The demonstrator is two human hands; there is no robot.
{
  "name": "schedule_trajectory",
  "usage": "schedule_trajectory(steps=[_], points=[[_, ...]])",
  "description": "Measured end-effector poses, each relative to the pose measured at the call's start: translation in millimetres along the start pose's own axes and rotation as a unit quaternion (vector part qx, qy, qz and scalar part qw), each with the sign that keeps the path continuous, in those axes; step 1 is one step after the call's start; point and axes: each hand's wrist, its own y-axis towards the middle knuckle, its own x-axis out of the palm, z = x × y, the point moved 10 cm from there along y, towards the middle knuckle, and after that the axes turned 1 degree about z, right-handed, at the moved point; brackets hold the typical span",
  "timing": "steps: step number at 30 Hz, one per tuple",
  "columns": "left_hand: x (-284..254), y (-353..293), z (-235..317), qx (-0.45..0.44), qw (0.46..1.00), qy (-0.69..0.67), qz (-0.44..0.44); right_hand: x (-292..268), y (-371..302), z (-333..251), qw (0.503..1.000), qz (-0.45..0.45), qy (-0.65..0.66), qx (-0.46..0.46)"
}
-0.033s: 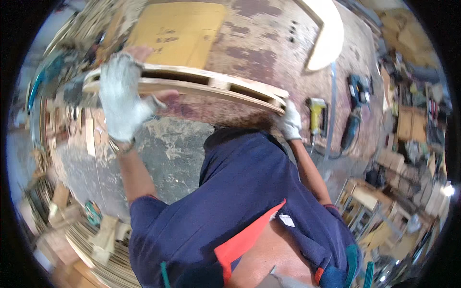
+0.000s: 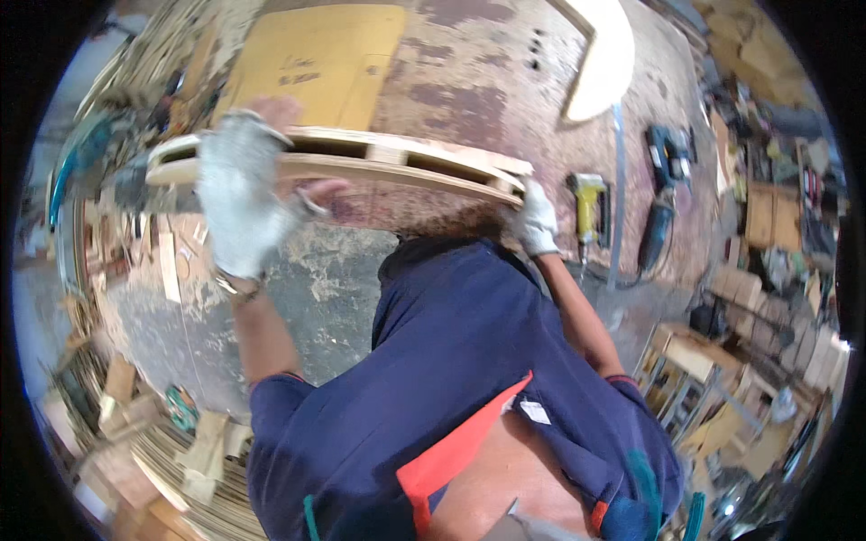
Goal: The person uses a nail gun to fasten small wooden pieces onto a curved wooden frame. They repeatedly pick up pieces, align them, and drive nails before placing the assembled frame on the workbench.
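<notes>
A curved, pale plywood frame (image 2: 388, 173), two strips with spacer blocks and gaps between them, spans the space in front of me. My left hand (image 2: 242, 185), in a whitish glove with bare fingertips, is over its left part. Its thumb points right on the near side and the fingers extend past the far side, spread apart; contact with the wood is unclear. At the frame's right end, my gloved right hand (image 2: 538, 219) is closed on the wood, its fingertips partly hidden.
A yellow panel (image 2: 311, 68) lies beyond the frame on the worn worktable (image 2: 451, 95). A pale curved board (image 2: 606, 63) is at the far right. Nearer are a yellow-green nail gun (image 2: 589, 207), a blue power tool (image 2: 669, 158) and a dark grinder-like tool (image 2: 657, 239). Wood strips (image 2: 198, 487) are stacked lower left.
The frame and most of the scene shift slightly left in view. My left hand sits a little lower and farther right along the frame; my right hand stays at its end.
</notes>
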Motion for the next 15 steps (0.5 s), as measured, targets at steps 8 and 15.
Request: schedule_trajectory(steps=[8, 15], points=[[111, 32, 105, -0.013, 0.990, 0.050, -0.130, 3, 42, 32, 0.927, -0.303, 0.209, -0.073], [115, 31, 103, -0.012, 0.990, 0.059, -0.130, 32, 92, 52, 0.982, -0.049, -0.039, -0.178]])
